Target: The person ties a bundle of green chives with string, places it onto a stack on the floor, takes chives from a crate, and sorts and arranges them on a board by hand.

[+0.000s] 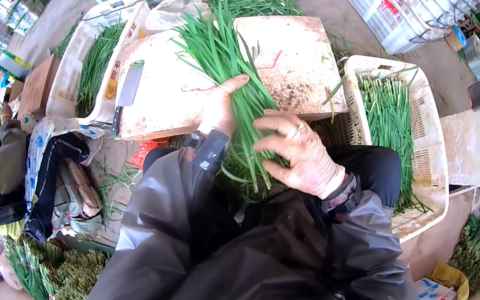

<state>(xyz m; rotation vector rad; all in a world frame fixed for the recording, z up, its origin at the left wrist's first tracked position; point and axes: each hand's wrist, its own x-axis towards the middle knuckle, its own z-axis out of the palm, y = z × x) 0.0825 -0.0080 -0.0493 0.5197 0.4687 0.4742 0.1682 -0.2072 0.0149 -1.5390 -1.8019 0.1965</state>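
In the head view, the left hand [221, 108] is clamped round a bunch of green chives [219, 50], thumb across the top. The bunch slants over the near edge of a dirt-marked white board [165, 98], leaf tips above the board and lower ends toward the lap. The right hand [301, 151] has its fingers spread and bent against the lower stalks. A knife [130, 85] lies along the board's left side; a white plastic crate [433, 165] of chives stands at right.
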